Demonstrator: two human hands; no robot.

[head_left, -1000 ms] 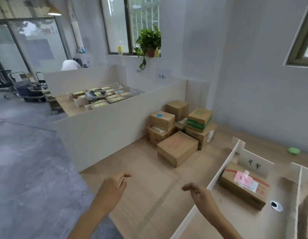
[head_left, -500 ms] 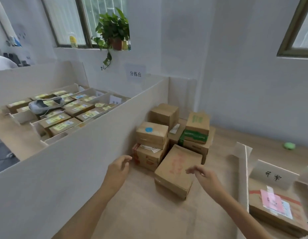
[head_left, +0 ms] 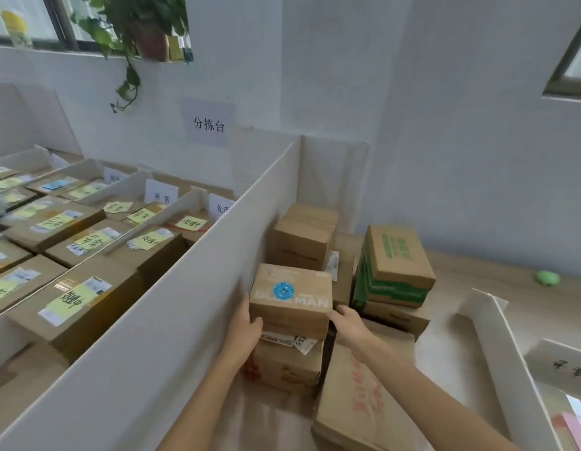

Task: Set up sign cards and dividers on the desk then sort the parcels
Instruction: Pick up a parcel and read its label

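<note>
A brown parcel with a round blue sticker (head_left: 290,297) sits on top of another parcel with red print (head_left: 287,369) in a pile on the desk. My left hand (head_left: 245,330) grips its left side, thumb on the front face. My right hand (head_left: 347,323) holds its right side. To the right a white divider (head_left: 507,359) stands on the desk, with a white sign card (head_left: 562,366) beyond it.
A tall white partition (head_left: 185,307) runs along the left; behind it lie several labelled parcels (head_left: 74,297) in bays. A flat parcel with red print (head_left: 364,402) lies below my right arm. A green-printed box (head_left: 396,265) and a plain box (head_left: 302,239) stand behind. A green object (head_left: 547,277) lies far right.
I have moved closer to the pile. Both hands, which hung free in the air, have reached forward and taken hold of the blue-sticker parcel's sides.
</note>
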